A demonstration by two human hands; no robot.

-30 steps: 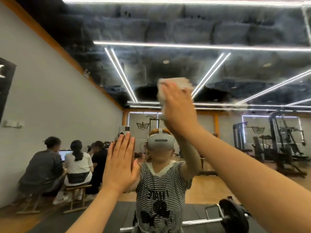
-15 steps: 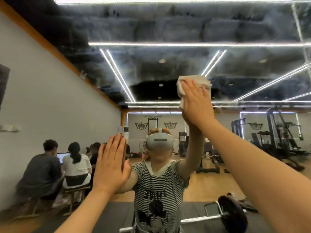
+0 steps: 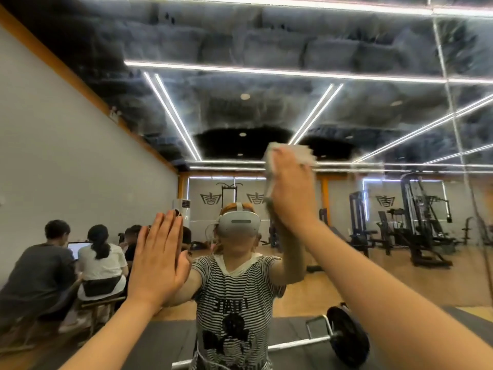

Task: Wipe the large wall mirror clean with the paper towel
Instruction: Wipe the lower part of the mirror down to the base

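Note:
The large wall mirror (image 3: pixel 333 108) fills the view and reflects a gym and a person in a striped shirt with a headset. Hazy smears cover its upper part, with a darker cleared patch near the middle. My right hand (image 3: pixel 290 188) presses a folded white paper towel (image 3: pixel 290 152) flat against the glass with straight fingers, above head height. My left hand (image 3: pixel 158 259) lies flat on the mirror with fingers straight and together, lower and to the left, holding nothing.
A vertical seam (image 3: pixel 450 116) between mirror panels runs down the right side. The reflection shows a barbell (image 3: pixel 346 335) on a dark mat behind me, weight machines at the right, and people seated at a laptop at the left.
My right hand slid the paper towel rightward across the glass, then lower and back slightly left. The left hand stayed flat on the mirror.

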